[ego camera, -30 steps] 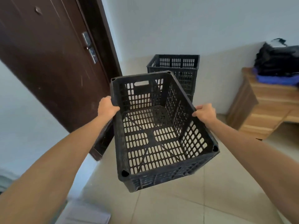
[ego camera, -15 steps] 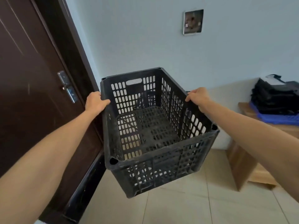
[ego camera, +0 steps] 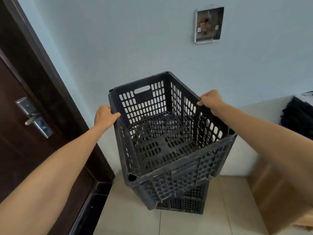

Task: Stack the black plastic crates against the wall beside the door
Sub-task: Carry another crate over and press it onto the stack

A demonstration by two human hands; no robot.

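Two black crates took up the middle of the frame, set against the pale wall (ego camera: 135,39) that filled its upper part, with the dark door (ego camera: 25,158) down the left side and the tiled floor (ego camera: 128,217) along the bottom. The upper crate (ego camera: 160,141) was the larger shape in view. It was held off the floor, open side up, and its long axis ran from the lower centre of the frame up toward the wall. Directly beneath it, at the lower centre, stood the lower crate (ego camera: 184,203), close to the wall and just right of the door frame. Only its near face showed under the held one. That face lay square to the frame, while the upper crate sat twisted over it, with its near left corner jutting out to the left past the crate below. Whether the two were touching could not be told. The left hand (ego camera: 105,116) gripped the left long rim and the right hand (ego camera: 211,100) gripped the right long rim, fingers curled over the edges. Both held the far half of the crate, so neither was plainly nearer the target. Judging by this, the coming move called for turning the upper crate to line up with the lower one, then lowering it straight down.
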